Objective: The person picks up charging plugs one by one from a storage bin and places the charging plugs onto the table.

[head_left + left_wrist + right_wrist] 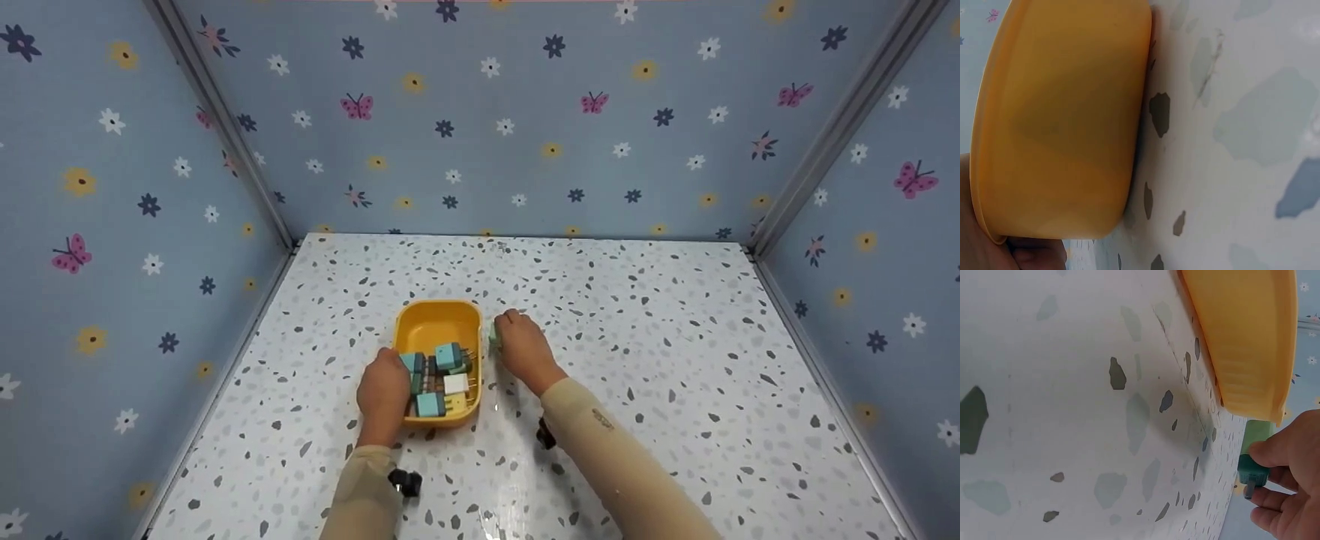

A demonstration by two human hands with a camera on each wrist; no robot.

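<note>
A yellow plastic bin [439, 315] stands on the speckled table, with several small plug-like blocks in its nearer half. Light blue blocks [448, 355], a white one [455, 385] and a yellow one [456, 404] show thin metal prongs or dark end caps. My left hand [384, 391] grips the bin's left rim, fingers over the edge. Just beyond the bin's right wall, my right hand [524, 346] pinches a green plug-like block [1253, 450]. Its dark teal end carries a grey prong, which points away from the light green body in the right wrist view.
The white speckled tabletop [675, 360] spreads around the bin. Blue flowered panels [510, 127] with grey metal corner posts [225, 127] enclose it at the back and both sides. Black wrist pieces [406, 482] sit at both sleeves.
</note>
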